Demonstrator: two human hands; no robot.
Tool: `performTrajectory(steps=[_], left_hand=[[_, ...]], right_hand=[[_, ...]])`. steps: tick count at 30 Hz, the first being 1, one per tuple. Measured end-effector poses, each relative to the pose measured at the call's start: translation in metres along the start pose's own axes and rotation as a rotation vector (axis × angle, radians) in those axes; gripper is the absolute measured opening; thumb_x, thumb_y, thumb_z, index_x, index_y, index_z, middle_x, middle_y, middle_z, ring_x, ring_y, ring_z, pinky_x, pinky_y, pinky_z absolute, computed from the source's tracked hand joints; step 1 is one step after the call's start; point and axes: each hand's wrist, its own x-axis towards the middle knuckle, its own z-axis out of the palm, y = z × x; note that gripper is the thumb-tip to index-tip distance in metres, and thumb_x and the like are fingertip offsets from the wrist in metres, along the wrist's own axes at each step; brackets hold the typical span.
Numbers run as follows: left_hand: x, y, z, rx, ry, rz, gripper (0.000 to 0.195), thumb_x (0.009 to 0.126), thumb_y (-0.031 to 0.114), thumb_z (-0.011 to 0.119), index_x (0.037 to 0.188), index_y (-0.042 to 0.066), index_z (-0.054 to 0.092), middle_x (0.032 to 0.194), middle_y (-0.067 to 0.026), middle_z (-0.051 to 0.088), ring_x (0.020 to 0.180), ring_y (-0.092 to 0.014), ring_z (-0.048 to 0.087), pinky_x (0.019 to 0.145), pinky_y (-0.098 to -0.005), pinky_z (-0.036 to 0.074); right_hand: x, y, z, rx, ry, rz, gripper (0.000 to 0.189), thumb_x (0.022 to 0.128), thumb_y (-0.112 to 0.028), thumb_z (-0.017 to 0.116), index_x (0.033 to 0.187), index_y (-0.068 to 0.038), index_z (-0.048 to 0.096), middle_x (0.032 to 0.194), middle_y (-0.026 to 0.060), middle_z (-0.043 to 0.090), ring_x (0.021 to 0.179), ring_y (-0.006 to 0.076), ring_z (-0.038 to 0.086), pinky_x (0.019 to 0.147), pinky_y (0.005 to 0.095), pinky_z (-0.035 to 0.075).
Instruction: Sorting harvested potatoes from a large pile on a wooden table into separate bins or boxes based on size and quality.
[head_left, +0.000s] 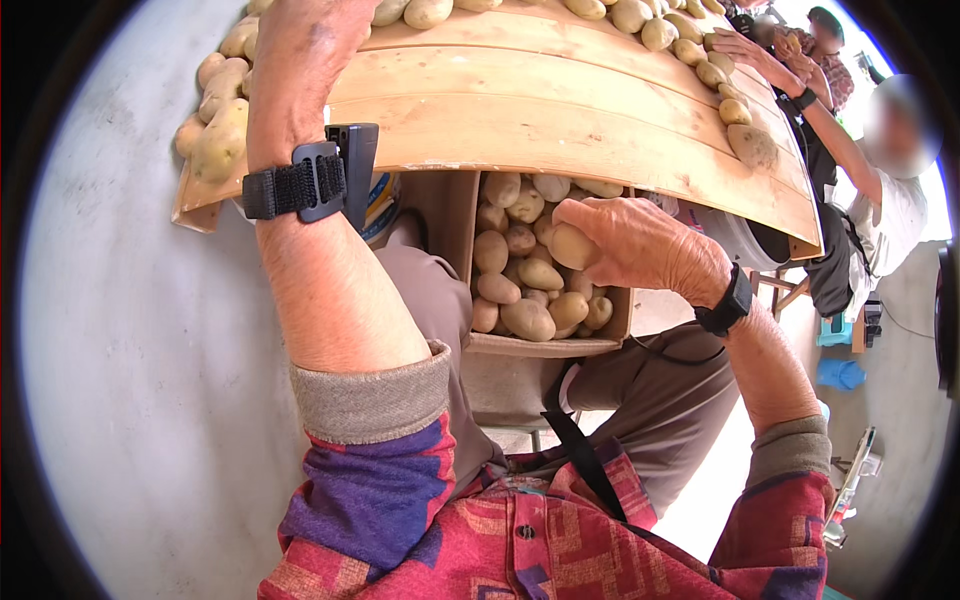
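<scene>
My right hand (630, 238) is closed around a potato (572, 247) over a cardboard box (544, 346) that stands between my legs, below the table's near edge. Many loose potatoes (528, 319) lie in the box. My left hand (319, 19) reaches up over the left part of the wooden table (525, 97); its fingers are cut off by the top of the picture, so what it holds cannot be seen. Potatoes (220, 142) are piled along the table's left side, beside my left forearm. More potatoes (660, 34) line the far edge and the right side.
A white bucket (739, 236) stands under the table's right end, and another container (384, 206) is partly hidden left of the box. At the upper right a co-worker's arm (840, 135) reaches to the potatoes; another person sits beyond. Blue containers (840, 373) are on the right.
</scene>
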Motion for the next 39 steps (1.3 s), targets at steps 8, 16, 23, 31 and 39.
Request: performTrajectory(steps=[8,16,23,31,39], left_hand=[[0.011,-0.011,-0.001,-0.230,-0.186,-0.071,0.019,0.087,0.017,0.056,0.082,0.000,0.062,0.071,-0.0047,0.062,0.068,-0.013,0.058,0.064,-0.0263,0.046],[0.027,-0.036,0.000,-0.225,-0.289,-0.129,0.038,0.090,0.035,0.062,0.109,0.002,0.068,0.086,-0.0032,0.067,0.077,-0.010,0.062,0.067,-0.0234,0.048],[0.026,-0.051,-0.005,0.069,-0.194,-0.184,0.028,0.089,0.026,0.055,0.097,0.002,0.068,0.087,-0.0229,0.067,0.084,-0.039,0.066,0.075,-0.0437,0.051],[0.025,-0.064,-0.031,0.093,-0.102,-0.160,0.021,0.092,0.015,0.051,0.099,0.003,0.066,0.089,-0.0208,0.067,0.082,-0.038,0.065,0.070,-0.0443,0.050],[0.024,-0.071,-0.040,0.077,-0.126,-0.219,0.019,0.090,0.014,0.053,0.099,0.003,0.065,0.088,-0.0196,0.068,0.082,-0.037,0.066,0.071,-0.0429,0.051]], right_hand=[[0.007,0.015,0.004,-0.130,0.076,0.107,0.047,0.076,-0.004,0.070,0.118,-0.003,0.048,0.100,0.0177,0.062,0.100,0.0388,0.061,0.084,0.0454,0.052],[-0.003,0.012,-0.008,-0.023,0.109,0.111,0.036,0.083,-0.004,0.066,0.118,-0.005,0.056,0.089,0.0165,0.067,0.082,0.0339,0.066,0.075,0.0408,0.054],[0.016,-0.008,-0.044,0.178,0.504,0.035,0.023,0.086,-0.009,0.066,0.109,-0.005,0.063,0.085,0.0126,0.066,0.070,0.0203,0.063,0.068,0.0329,0.053],[0.076,-0.029,-0.070,0.115,0.574,-0.116,0.031,0.084,-0.016,0.066,0.111,-0.003,0.060,0.099,0.0195,0.065,0.093,0.0394,0.063,0.080,0.0471,0.050],[0.124,-0.033,-0.087,-0.040,0.496,-0.013,0.046,0.084,-0.016,0.066,0.124,0.001,0.053,0.112,0.0223,0.061,0.107,0.0391,0.059,0.090,0.0471,0.048]])
